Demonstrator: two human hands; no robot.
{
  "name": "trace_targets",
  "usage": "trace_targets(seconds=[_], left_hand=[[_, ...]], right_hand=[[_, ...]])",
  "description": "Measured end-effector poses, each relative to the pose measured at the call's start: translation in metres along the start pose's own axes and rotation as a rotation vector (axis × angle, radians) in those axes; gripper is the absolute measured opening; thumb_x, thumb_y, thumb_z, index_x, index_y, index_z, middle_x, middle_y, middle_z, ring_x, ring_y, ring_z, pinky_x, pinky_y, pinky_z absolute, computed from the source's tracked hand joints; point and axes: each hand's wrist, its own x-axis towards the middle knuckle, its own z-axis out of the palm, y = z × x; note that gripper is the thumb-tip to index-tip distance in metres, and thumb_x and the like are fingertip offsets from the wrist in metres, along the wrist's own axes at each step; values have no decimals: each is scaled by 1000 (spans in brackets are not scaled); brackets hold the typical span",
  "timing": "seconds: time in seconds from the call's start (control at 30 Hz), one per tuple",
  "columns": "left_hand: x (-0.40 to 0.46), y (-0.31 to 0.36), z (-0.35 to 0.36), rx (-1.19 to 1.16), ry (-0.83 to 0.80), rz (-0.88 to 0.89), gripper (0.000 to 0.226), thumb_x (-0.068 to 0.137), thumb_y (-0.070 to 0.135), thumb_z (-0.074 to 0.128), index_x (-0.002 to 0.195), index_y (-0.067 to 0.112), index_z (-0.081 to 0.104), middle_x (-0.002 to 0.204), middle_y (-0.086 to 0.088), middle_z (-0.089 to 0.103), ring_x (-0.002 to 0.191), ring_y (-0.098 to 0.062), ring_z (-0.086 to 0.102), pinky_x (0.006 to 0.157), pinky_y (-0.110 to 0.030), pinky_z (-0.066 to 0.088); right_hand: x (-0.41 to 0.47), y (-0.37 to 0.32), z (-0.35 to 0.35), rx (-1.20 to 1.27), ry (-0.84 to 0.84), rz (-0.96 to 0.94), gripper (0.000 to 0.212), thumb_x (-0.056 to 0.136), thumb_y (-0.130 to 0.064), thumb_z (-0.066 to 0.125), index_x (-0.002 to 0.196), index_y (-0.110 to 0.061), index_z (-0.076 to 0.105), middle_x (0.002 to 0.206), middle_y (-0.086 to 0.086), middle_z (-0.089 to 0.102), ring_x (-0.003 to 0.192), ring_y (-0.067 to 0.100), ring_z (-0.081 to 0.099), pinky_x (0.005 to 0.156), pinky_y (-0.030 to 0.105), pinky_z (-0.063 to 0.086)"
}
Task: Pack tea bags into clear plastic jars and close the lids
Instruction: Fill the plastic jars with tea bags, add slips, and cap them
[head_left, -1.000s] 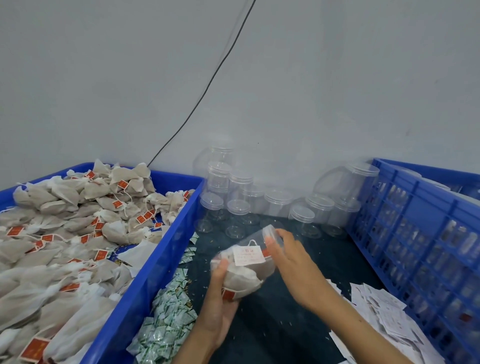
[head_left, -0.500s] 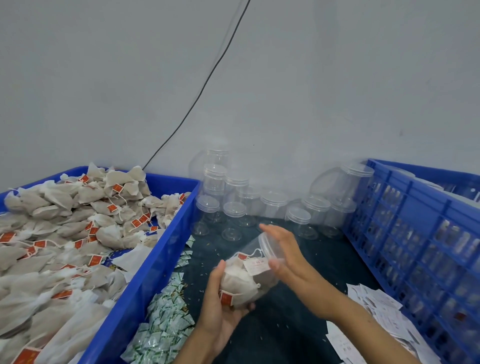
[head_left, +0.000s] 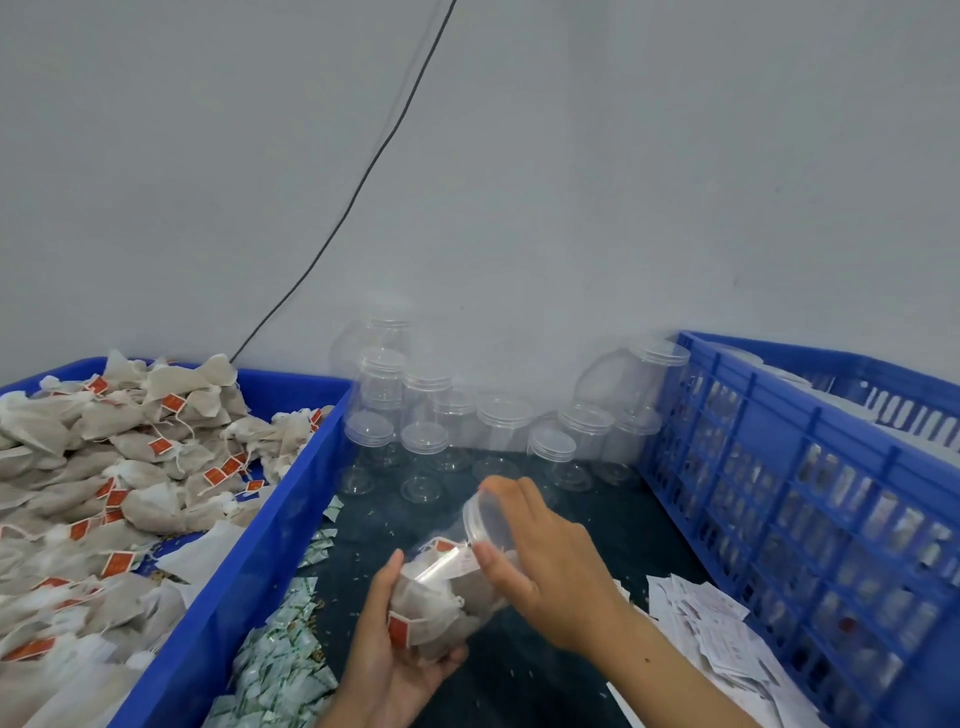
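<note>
The right hand (head_left: 540, 566) curls over the lid (head_left: 485, 522), seating it on the filled jar (head_left: 441, 587), which the left hand (head_left: 400, 660) grips from below, tilted, above the dark tabletop (head_left: 571, 525) between the blue crates. Judging by this, the lid-closing step is under way; next comes twisting it tight.

You are holding a tilted jar (head_left: 447, 592) over the middle of the work surface (head_left: 519, 675), your left hand (head_left: 395, 660) cupping its base from below, your right hand (head_left: 540, 566) gripping the lid (head_left: 483, 519) at its far end. A bin (head_left: 228, 587) heaped with tea bags (head_left: 130, 467) is sitting to your left, a slatted crate (head_left: 810, 499) to your right. Empty jars (head_left: 467, 431) are clustering behind, against the wall (head_left: 571, 182). Small sachets (head_left: 280, 665) are lying beside the bin, paper slips (head_left: 717, 629) beside the crate.
</note>
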Motion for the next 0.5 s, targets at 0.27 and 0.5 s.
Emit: trace_targets(seconds=[0.27, 0.5], left_hand=[[-4, -2, 2, 64, 60, 160, 54, 76, 53, 53, 103, 8, 67, 76, -17, 65, 54, -22, 58, 45, -26, 42], [-9, 1, 9, 13, -76, 232, 52, 85, 48, 44, 104, 11, 74, 111, -24, 68, 89, -32, 71, 69, -40, 60]], right_hand=[[-3, -10, 4, 1, -11, 119, 77, 75, -75, 1, 132, -31, 26, 116, -9, 38, 80, 20, 57, 70, 33, 40], [-10, -22, -13, 140, -22, 176, 59, 86, -74, 24, 134, -38, 26, 121, -9, 39, 104, 18, 53, 87, 38, 44]])
